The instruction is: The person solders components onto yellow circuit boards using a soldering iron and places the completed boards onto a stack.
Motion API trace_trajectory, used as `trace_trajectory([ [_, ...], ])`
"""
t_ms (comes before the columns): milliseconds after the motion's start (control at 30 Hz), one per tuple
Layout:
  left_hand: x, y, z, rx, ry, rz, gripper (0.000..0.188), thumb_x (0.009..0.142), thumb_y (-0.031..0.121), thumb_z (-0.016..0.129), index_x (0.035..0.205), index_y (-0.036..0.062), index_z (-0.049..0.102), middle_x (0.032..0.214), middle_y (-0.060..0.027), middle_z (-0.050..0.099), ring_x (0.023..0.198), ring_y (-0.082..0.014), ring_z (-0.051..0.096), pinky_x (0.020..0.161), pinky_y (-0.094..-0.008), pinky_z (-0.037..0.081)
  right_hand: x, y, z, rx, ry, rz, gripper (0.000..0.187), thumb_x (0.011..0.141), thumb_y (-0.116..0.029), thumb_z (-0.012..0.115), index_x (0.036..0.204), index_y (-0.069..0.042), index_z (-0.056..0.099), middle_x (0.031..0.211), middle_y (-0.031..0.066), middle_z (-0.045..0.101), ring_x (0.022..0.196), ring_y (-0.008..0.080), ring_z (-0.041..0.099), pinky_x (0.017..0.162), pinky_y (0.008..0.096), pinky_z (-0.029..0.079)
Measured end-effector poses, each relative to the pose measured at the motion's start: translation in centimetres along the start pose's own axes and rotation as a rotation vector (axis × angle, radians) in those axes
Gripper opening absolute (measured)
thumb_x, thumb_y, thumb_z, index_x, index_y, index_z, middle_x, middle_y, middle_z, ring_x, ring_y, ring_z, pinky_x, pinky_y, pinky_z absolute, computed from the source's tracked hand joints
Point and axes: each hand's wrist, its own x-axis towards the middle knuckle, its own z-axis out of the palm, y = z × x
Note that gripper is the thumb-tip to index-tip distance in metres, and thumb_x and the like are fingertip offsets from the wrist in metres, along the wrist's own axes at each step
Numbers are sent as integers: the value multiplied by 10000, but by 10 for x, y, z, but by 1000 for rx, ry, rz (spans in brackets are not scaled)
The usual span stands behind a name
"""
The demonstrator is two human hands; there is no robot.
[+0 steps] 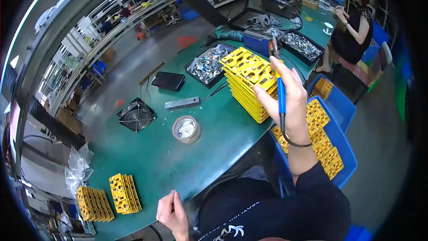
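My right hand (292, 96) is raised beside a tall stack of yellow panels (249, 69), its thumb and fingers around a blue-handled soldering iron (281, 98). The iron stands nearly upright, its upper end by a metal holder (275, 47) at the blue box; whether it sits inside the holder is unclear. A dark cord loops from its lower end past my wrist. My left hand (173, 212) is closed in a pinch at the table's near edge; what lies between the fingertips is too small to name. Ahead of it stands a round tub (186, 129) with white bits inside.
Black trays (208, 64) of small metal parts, a green power drill (225, 34), a phone (168, 81), a metal bar (182, 102) and a fan (137, 115) lie on the green table. Yellow panels (125, 193) stand front left; blue bins (345, 151) hold more. A person sits far right.
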Motion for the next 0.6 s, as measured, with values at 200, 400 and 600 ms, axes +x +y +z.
trace_trajectory([
  [200,4,-7,-8,-12,61,16,75,919,-54,751,990,-45,772,832,-108,710,640,-153,611,578,-280,476,-8,-9,-4,154,114,30,646,769,-120,910,1356,-1,667,1221,256,712,1143,426,690,1064,483,508],
  [400,7,-34,-38,150,213,-84,83,953,-30,734,1024,-61,765,805,-97,673,636,-149,563,566,-289,448,-38,-33,7,385,-26,-221,503,799,-19,821,1277,55,681,1190,234,747,1163,445,700,1085,527,505],
  [600,21,-69,-76,198,473,-131,143,939,-42,767,1081,-53,775,1047,-83,695,671,-90,538,562,-243,439,-71,-66,24,490,-300,-370,376,840,-22,763,1207,-13,678,1094,224,776,1111,410,737,1116,676,419],
])
